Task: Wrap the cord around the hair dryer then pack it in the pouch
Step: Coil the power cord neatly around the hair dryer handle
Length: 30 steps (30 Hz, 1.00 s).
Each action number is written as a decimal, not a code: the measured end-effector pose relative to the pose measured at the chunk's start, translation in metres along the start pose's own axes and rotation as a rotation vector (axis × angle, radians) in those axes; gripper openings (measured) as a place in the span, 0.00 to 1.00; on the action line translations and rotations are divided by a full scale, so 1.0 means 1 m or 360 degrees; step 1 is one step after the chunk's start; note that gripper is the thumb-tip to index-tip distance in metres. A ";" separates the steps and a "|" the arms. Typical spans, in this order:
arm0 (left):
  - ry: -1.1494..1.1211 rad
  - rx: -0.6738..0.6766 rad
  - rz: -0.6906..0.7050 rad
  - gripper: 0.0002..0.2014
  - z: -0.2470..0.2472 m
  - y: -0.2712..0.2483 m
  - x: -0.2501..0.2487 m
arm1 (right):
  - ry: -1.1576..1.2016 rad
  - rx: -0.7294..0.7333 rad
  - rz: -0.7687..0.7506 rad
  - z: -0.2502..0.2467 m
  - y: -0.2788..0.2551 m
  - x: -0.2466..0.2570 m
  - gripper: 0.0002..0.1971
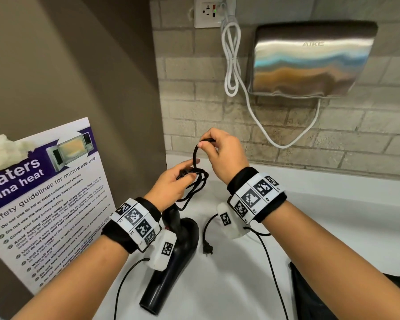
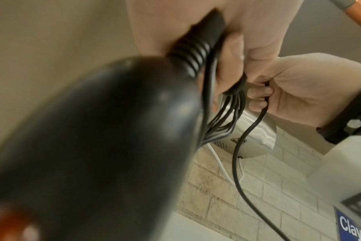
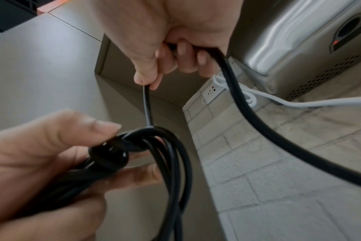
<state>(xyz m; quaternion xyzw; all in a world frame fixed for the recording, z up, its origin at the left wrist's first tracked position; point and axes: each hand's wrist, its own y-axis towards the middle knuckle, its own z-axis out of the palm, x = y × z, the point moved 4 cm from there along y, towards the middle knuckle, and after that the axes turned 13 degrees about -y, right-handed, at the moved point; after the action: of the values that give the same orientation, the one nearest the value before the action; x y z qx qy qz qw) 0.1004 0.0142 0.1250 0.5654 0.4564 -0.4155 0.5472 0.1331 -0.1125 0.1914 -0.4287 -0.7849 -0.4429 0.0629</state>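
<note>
At the centre of the head view the left hand [image 1: 171,188] grips a bundle of black cord [image 1: 195,181] loops, thumb and fingers curled round them where a small band gathers the strands. Just above it the right hand [image 1: 224,153] pinches a single run of the same cord between thumb and forefinger, its other fingers curled over it, and holds that run up over the bundle. The black hair dryer [image 1: 171,269] lies on the white table [image 1: 333,215] in the lower centre, below the left wrist, nozzle toward the bottom edge. The plug [image 1: 207,248] rests on the table just right of the dryer. A dark pouch [image 1: 310,294] sits at the lower right. A steel hand dryer [image 1: 310,61] hangs on the brick wall at upper right, and a microwave poster [image 1: 44,199] leans at the left.
</note>
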 end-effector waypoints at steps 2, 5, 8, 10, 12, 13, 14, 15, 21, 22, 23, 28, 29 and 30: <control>0.0014 0.0104 -0.0025 0.15 0.003 0.000 -0.001 | 0.0049 -0.0011 -0.0023 -0.003 -0.002 0.003 0.05; -0.0081 0.0106 -0.0014 0.11 0.006 0.001 -0.003 | 0.0125 -0.0029 -0.0096 -0.009 -0.007 0.007 0.04; -0.0130 -0.0106 0.0102 0.10 -0.004 0.002 -0.001 | 0.0189 0.0003 -0.0132 -0.009 -0.017 0.000 0.04; -0.0150 -0.0267 0.0154 0.11 -0.012 0.005 0.002 | 0.0204 0.0132 -0.0075 -0.003 -0.028 -0.012 0.07; -0.0160 -0.0385 0.0171 0.12 -0.017 0.006 0.004 | 0.0171 0.0374 -0.0025 0.006 -0.041 -0.029 0.09; -0.0160 -0.0407 0.0175 0.13 -0.018 0.006 0.004 | 0.0158 0.0495 -0.0019 0.010 -0.047 -0.037 0.08; -0.0152 -0.0405 0.0177 0.13 -0.017 0.006 0.003 | 0.0158 0.0599 -0.0016 0.014 -0.053 -0.044 0.08; -0.0140 -0.0395 0.0180 0.13 -0.016 0.006 0.002 | 0.0164 0.0684 -0.0013 0.016 -0.058 -0.051 0.09; -0.0104 -0.0327 0.0147 0.13 -0.008 0.002 -0.006 | 0.0524 0.0907 0.0276 0.024 -0.077 -0.085 0.12; -0.0102 -0.0326 0.0138 0.14 -0.007 0.001 -0.008 | 0.0651 0.0854 0.0413 0.023 -0.079 -0.090 0.11; -0.0112 -0.0332 0.0142 0.14 -0.007 0.001 -0.009 | 0.0740 0.0783 0.0573 0.023 -0.079 -0.096 0.12; -0.0175 -0.0366 0.0132 0.13 -0.011 0.003 -0.008 | 0.0198 0.0776 0.1053 0.033 -0.089 -0.137 0.14; -0.0166 -0.0351 0.0123 0.12 -0.012 0.004 -0.006 | -0.0022 0.0884 0.1026 0.037 -0.092 -0.142 0.12; -0.0156 -0.0333 0.0118 0.12 -0.012 0.005 -0.005 | -0.0180 0.1006 0.0999 0.041 -0.094 -0.144 0.12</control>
<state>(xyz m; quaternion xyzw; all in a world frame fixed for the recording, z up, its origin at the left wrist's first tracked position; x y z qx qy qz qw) 0.1041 0.0261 0.1318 0.5007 0.4487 -0.3723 0.6399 0.1657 -0.1935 0.0377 -0.6293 -0.7158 -0.1167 0.2792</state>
